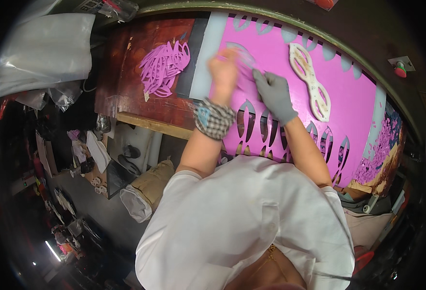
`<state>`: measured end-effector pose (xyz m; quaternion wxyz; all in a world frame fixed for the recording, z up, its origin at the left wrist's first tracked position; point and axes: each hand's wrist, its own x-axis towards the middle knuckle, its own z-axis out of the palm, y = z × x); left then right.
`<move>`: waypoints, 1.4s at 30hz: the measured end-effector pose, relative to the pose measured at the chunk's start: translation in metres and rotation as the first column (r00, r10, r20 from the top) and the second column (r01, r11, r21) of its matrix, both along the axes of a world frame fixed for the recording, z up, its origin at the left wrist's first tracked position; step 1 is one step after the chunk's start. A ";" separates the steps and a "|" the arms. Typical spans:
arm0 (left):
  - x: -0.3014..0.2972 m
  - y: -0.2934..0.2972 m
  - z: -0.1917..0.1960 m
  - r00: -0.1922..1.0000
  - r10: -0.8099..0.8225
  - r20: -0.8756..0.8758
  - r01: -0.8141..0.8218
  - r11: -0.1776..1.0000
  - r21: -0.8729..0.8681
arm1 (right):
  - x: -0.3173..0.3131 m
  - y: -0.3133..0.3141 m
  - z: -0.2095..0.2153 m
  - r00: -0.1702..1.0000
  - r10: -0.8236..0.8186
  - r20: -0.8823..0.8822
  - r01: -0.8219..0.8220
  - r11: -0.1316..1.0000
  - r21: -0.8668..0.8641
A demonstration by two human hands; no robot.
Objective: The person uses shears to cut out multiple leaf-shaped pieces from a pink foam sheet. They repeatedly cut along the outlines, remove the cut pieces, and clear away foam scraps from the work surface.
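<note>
A pink sheet (271, 58) lies on the work surface in front of me, with rows of leaf-shaped holes along its near and far edges. My left hand (224, 70), bare with a checkered cuff at the wrist, is over the sheet's left part, its fingers smeared by motion. My right hand (275, 95), in a grey glove, is just right of it with fingers drawn together. Blurred pink material (244, 70) shows between the two hands; how each grips it is unclear. To the right, a white cutting die (310, 82) with two pointed-oval openings rests on the sheet.
A heap of pink cut-out pieces (163, 70) lies on the reddish-brown board (118, 72) at left. Pink scraps (380, 152) cover the right end. A red push button (400, 70) sits beyond the far edge. Clear plastic sheeting (43, 53) hangs far left; a brown sack (150, 188) stands below.
</note>
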<state>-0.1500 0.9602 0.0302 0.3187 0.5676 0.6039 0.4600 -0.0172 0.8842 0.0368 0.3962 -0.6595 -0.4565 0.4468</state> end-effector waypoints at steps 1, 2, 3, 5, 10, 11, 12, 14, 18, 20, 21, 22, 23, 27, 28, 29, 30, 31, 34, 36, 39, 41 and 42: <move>-0.020 0.021 0.006 0.928 0.118 0.355 -0.112 0.993 -0.036 | 0.003 -0.008 0.001 1.000 0.005 0.025 -0.004 0.999 -0.049; -0.051 0.041 0.014 0.741 0.237 0.628 -0.161 0.971 -0.177 | 0.007 -0.018 0.003 0.997 0.011 0.072 0.001 0.985 -0.171; -0.081 0.057 0.018 0.704 0.177 0.688 -0.155 0.983 -0.095 | 0.016 -0.026 0.005 1.000 0.020 -0.012 -0.022 0.977 -0.213; -0.143 0.085 0.020 0.916 0.133 0.379 -0.102 0.990 -0.101 | 0.033 -0.041 0.006 0.996 -0.081 0.044 0.080 0.997 0.021; -0.241 0.101 -0.005 0.941 -0.010 -0.339 -0.036 0.991 -0.130 | 0.089 -0.076 0.015 0.593 -0.355 0.722 0.018 0.903 0.430; -0.241 0.097 -0.013 0.806 -0.030 -0.591 -0.069 0.987 -0.144 | 0.098 -0.083 0.014 0.488 -0.352 0.799 -0.002 0.915 0.404; -0.239 0.088 -0.019 0.603 -0.021 -0.798 -0.125 0.985 -0.120 | 0.107 -0.088 0.012 0.376 -0.364 0.852 0.003 0.920 0.391; -0.217 0.073 -0.025 0.517 0.200 -0.832 -0.178 0.976 0.125 | 0.114 -0.092 0.002 0.427 -0.243 0.871 0.003 0.964 0.267; -0.144 0.043 -0.012 0.693 0.307 -0.653 0.127 0.839 0.529 | 0.116 -0.090 -0.015 0.504 -0.373 0.779 -0.058 0.885 0.461; -0.098 0.017 -0.018 0.828 -0.108 -0.550 0.320 0.897 0.305 | 0.112 -0.087 -0.015 0.587 -0.407 0.700 -0.009 0.861 0.509; -0.078 0.003 -0.022 0.794 -0.168 -0.585 0.393 0.875 0.282 | 0.109 -0.087 -0.013 0.635 -0.420 0.649 0.042 0.857 0.513; -0.063 -0.008 -0.027 0.761 -0.222 -0.609 0.462 0.845 0.269 | 0.106 -0.086 -0.011 0.679 -0.431 0.594 0.094 0.854 0.512; -0.053 -0.014 -0.031 0.740 -0.204 -0.641 0.458 0.851 0.258 | 0.102 -0.084 -0.008 0.721 -0.422 0.550 0.094 0.846 0.526; -0.039 -0.024 -0.042 0.689 -0.217 -0.692 0.481 0.850 0.213 | 0.089 -0.073 -0.007 0.748 -0.356 0.560 -0.024 0.829 0.559; -0.041 -0.022 -0.041 0.713 -0.217 -0.667 0.468 0.855 0.222 | 0.087 -0.069 -0.009 0.715 -0.318 0.623 -0.082 0.846 0.526; -0.042 -0.020 -0.040 0.699 -0.237 -0.674 0.481 0.854 0.199 | 0.085 -0.066 -0.012 0.686 -0.290 0.667 -0.117 0.861 0.495; -0.043 -0.018 -0.038 0.702 -0.240 -0.670 0.481 0.854 0.198 | 0.084 -0.064 -0.015 0.686 -0.300 0.663 -0.122 0.851 0.511; -0.043 -0.017 -0.037 0.695 -0.251 -0.674 0.494 0.847 0.194 | 0.084 -0.062 -0.018 0.681 -0.291 0.672 -0.121 0.860 0.496; -0.040 -0.013 -0.037 0.703 -0.219 -0.676 0.482 0.847 0.226 | 0.087 -0.056 -0.023 0.676 -0.282 0.680 -0.138 0.859 0.493; -0.037 -0.013 -0.040 0.734 -0.191 -0.652 0.464 0.842 0.276 | 0.089 -0.053 -0.023 0.667 -0.286 0.688 -0.153 0.851 0.503; -0.038 -0.011 -0.041 0.793 -0.165 -0.587 0.431 0.833 0.348 | 0.089 -0.057 -0.023 0.650 -0.311 0.693 -0.166 0.832 0.529; -0.042 -0.011 -0.039 0.814 -0.165 -0.557 0.432 0.814 0.389 | 0.091 -0.071 -0.022 0.711 -0.302 0.635 -0.104 0.848 0.519; -0.046 -0.015 -0.037 0.839 -0.189 -0.511 0.413 0.833 0.369 | 0.095 -0.080 -0.020 0.734 -0.302 0.608 -0.106 0.834 0.542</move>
